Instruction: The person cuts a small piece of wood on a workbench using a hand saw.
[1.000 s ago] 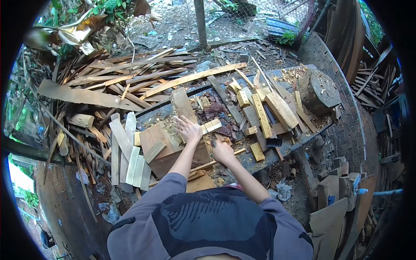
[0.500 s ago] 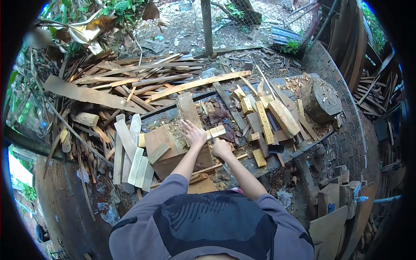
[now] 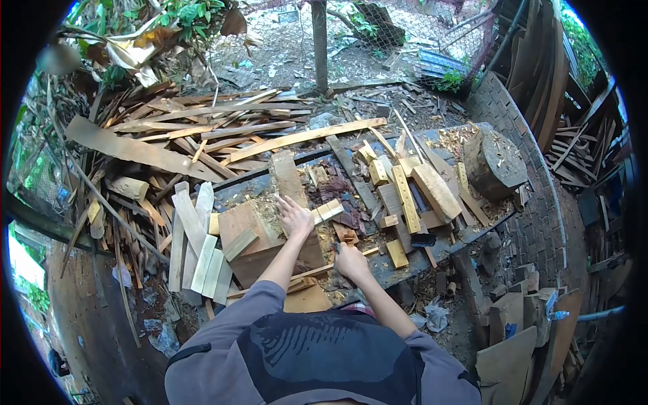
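My left hand (image 3: 295, 219) lies over one end of a short pale wood strip (image 3: 328, 212), pressing it on the big wooden block (image 3: 251, 226). Its fingers point away from me, and the strip juts out to the right from under the palm. My right hand (image 3: 352, 263) is closed, lower and to the right, apart from the strip. A small dark part shows at its fingers, but what it grips is mostly hidden. Just beyond it is an orange-brown wood piece (image 3: 346, 234). A plank (image 3: 288, 174) extends beyond the left hand.
Yellowish wood blocks (image 3: 406, 200) and a thick beam (image 3: 436, 192) lie right on the bench, near a black object (image 3: 423, 239). A log stump (image 3: 495, 164) stands at the far right end. Pale slats (image 3: 208, 264) lean at the left. Scrap wood (image 3: 223, 125) is heaped behind.
My right hand has drawn back toward me, away from the pale strip. The left hand stays on the strip. The view has shifted slightly.
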`<state>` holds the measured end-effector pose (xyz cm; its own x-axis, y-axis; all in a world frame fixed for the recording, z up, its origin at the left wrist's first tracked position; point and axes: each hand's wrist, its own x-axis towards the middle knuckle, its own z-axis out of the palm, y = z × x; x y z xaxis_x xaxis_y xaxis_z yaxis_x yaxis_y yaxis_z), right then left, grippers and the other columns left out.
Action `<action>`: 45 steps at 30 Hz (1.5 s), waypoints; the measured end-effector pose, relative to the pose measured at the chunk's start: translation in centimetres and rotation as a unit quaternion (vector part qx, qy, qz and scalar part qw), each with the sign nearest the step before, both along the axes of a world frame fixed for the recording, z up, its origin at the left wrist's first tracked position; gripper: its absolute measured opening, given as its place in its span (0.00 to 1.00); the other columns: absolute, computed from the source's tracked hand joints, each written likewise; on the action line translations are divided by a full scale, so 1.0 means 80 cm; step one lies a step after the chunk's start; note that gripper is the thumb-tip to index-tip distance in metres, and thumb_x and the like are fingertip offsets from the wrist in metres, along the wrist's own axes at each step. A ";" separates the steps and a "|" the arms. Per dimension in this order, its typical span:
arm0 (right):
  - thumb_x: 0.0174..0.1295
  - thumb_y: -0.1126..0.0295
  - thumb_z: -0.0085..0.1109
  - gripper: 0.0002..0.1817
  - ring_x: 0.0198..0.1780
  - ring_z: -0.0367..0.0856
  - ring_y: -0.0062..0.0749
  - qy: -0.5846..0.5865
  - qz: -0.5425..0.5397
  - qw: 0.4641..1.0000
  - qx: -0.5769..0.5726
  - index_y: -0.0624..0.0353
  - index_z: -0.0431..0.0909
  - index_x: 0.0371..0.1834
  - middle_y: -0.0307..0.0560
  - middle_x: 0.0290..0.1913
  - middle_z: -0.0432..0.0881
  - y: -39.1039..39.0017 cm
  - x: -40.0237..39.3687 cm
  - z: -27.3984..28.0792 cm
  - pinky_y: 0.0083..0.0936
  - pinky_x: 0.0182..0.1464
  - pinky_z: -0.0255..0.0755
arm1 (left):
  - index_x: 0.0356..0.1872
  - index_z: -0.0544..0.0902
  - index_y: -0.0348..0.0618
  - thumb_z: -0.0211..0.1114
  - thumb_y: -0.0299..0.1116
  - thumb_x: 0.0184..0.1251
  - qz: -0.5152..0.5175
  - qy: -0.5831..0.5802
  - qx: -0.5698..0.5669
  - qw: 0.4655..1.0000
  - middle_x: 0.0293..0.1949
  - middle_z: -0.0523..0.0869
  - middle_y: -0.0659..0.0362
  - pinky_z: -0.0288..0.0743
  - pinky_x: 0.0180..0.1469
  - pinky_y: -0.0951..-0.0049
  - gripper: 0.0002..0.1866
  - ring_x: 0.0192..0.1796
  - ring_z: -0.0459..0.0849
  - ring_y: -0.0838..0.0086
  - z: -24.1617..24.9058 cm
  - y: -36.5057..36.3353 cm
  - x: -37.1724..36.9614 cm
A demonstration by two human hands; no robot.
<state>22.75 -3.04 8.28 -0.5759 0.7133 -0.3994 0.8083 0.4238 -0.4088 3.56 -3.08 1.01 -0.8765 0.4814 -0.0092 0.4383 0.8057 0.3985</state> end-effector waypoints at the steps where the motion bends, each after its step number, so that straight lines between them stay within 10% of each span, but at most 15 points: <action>1: 0.65 0.58 0.50 0.19 0.45 0.82 0.61 -0.009 0.013 1.000 0.004 0.64 0.74 0.46 0.68 0.40 0.82 0.006 0.000 -0.003 0.50 0.48 0.75 | 0.70 0.52 0.26 0.52 0.38 0.58 0.001 0.019 -0.005 1.000 0.74 0.39 0.35 0.46 0.72 0.47 0.40 0.76 0.49 0.49 -0.004 0.004 -0.002; 10: 0.62 0.62 0.50 0.23 0.53 0.79 0.59 0.023 -0.029 0.997 -0.066 0.68 0.72 0.55 0.68 0.51 0.78 0.035 -0.036 -0.004 0.45 0.56 0.73 | 0.70 0.53 0.27 0.55 0.39 0.56 0.010 0.101 -0.003 0.995 0.73 0.42 0.33 0.44 0.73 0.45 0.42 0.74 0.51 0.44 0.002 0.010 0.025; 23: 0.65 0.59 0.49 0.21 0.49 0.81 0.59 0.043 -0.016 0.997 -0.059 0.69 0.70 0.50 0.70 0.45 0.81 0.001 -0.009 -0.019 0.47 0.52 0.74 | 0.53 0.71 0.35 0.65 0.33 0.54 -0.345 0.172 0.076 0.920 0.50 0.75 0.46 0.58 0.66 0.54 0.25 0.61 0.68 0.52 0.013 -0.116 0.021; 27: 0.65 0.54 0.52 0.25 0.51 0.80 0.57 0.014 0.010 0.998 -0.065 0.69 0.72 0.51 0.68 0.48 0.80 0.006 -0.012 0.006 0.44 0.54 0.73 | 0.45 0.72 0.40 0.63 0.27 0.46 -0.407 0.205 0.042 0.889 0.44 0.75 0.55 0.67 0.54 0.62 0.21 0.47 0.75 0.62 0.042 -0.111 0.014; 34: 0.65 0.56 0.53 0.22 0.51 0.79 0.57 0.185 -0.028 0.978 -0.098 0.65 0.76 0.50 0.69 0.44 0.81 0.033 0.014 0.147 0.42 0.54 0.71 | 0.47 0.74 0.45 0.59 0.30 0.55 -0.420 0.375 0.111 0.819 0.46 0.76 0.55 0.66 0.57 0.65 0.16 0.52 0.74 0.65 0.080 -0.116 -0.001; 39: 0.68 0.60 0.52 0.17 0.40 0.82 0.57 0.413 -0.111 0.904 -0.002 0.65 0.73 0.47 0.64 0.36 0.82 0.029 0.028 0.134 0.40 0.41 0.73 | 0.43 0.76 0.42 0.75 0.35 0.44 -0.255 0.049 0.220 0.940 0.41 0.80 0.55 0.73 0.50 0.64 0.24 0.45 0.80 0.63 0.091 -0.121 -0.002; 42: 0.68 0.60 0.53 0.16 0.37 0.83 0.55 0.422 -0.105 0.900 0.038 0.62 0.72 0.48 0.62 0.31 0.82 0.017 0.042 0.124 0.41 0.38 0.72 | 0.44 0.75 0.38 0.71 0.35 0.56 -0.169 -0.374 0.380 0.829 0.34 0.82 0.56 0.78 0.36 0.71 0.19 0.33 0.82 0.69 0.094 -0.123 -0.001; 45: 0.68 0.62 0.53 0.15 0.36 0.83 0.55 0.448 -0.038 0.892 0.043 0.61 0.71 0.49 0.61 0.29 0.81 0.001 0.051 0.105 0.42 0.35 0.73 | 0.44 0.75 0.39 0.64 0.40 0.63 -0.176 -0.528 0.399 0.729 0.34 0.83 0.56 0.76 0.29 0.79 0.16 0.26 0.81 0.77 0.132 -0.136 -0.004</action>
